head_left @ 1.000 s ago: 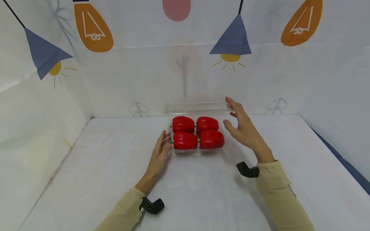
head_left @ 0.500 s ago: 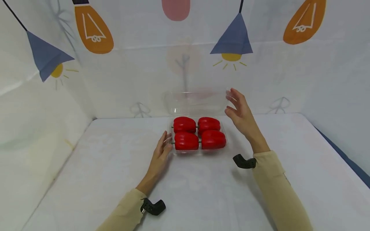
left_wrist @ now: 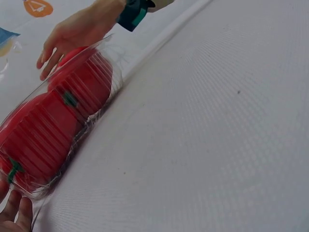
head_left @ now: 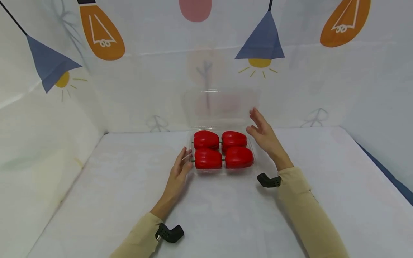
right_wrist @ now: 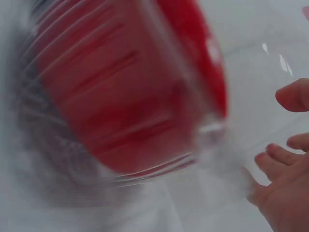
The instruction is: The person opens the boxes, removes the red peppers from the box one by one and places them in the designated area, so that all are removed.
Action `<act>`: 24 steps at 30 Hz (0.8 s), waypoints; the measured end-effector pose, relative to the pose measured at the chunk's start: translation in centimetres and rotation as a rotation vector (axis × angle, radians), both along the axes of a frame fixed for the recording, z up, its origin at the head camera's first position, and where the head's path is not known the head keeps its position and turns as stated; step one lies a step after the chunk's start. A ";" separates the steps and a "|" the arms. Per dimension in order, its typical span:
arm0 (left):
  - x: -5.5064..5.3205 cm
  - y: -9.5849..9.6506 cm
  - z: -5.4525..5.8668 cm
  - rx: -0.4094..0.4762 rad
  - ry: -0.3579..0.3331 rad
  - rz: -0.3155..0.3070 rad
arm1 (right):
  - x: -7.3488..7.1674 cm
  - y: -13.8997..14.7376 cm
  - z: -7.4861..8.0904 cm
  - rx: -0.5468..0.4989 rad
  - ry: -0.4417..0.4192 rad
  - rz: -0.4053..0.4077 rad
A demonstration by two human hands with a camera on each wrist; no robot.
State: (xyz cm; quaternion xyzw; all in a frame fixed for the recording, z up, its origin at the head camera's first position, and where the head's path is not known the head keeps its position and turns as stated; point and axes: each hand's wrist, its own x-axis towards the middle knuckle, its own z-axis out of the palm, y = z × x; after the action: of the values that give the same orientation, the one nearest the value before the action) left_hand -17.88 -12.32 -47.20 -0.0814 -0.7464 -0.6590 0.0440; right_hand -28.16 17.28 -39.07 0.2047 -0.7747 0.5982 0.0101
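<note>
Several red bell peppers [head_left: 238, 157] with green stems lie in two rows in a clear plastic clamshell box [head_left: 209, 171]. Its transparent lid [head_left: 222, 104] stands raised at the back, against the wall. My left hand [head_left: 177, 175] is at the box's left side, fingers fairly straight along the wall; in the left wrist view its fingertips [left_wrist: 24, 215] are right at the box's near end. On the other side my right hand [head_left: 264, 136] hovers beside the lid's lower right, fingers extended and holding nothing. The right wrist view is blurred, with a pepper [right_wrist: 116, 96] filling much of it.
The box stands near the back edge of a white-covered table [head_left: 213, 215]. Behind rises a white cloth wall [head_left: 145, 79] printed with lamps and bulbs. A black camera mount [head_left: 169, 233] sits on the left wrist, another mount [head_left: 268, 180] on the right.
The lid's top edge has risen in the head view, so more of the lid shows. My right hand rose with it, then came down and left, off its edge. My left hand stays put.
</note>
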 end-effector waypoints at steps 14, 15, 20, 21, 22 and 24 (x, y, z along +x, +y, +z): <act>-0.3 -0.4 0.5 -0.023 0.001 -0.002 | -1.3 -0.5 -2.3 0.041 -0.034 -0.056; -0.3 -0.4 0.4 -0.021 -0.003 0.000 | -1.3 -0.5 -2.4 0.042 -0.033 -0.057; -0.1 -0.3 0.2 -0.011 -0.039 0.013 | -1.2 -0.3 -2.5 0.040 -0.042 -0.066; -0.1 -0.3 0.2 -0.009 -0.045 0.023 | -1.1 -0.2 -2.4 0.043 -0.035 -0.066; -0.1 -0.2 0.2 -0.011 -0.049 0.036 | -1.0 -0.2 -2.4 0.047 -0.021 -0.069; -0.1 -0.1 0.2 -0.012 -0.054 0.061 | -0.8 0.0 -2.1 0.062 0.028 -0.077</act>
State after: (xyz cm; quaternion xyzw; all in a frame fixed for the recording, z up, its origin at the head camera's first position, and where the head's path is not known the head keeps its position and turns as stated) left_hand -17.96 -12.45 -47.03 -0.0413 -0.7533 -0.6550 0.0435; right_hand -28.97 17.32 -41.21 0.1831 -0.8000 0.5701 0.0376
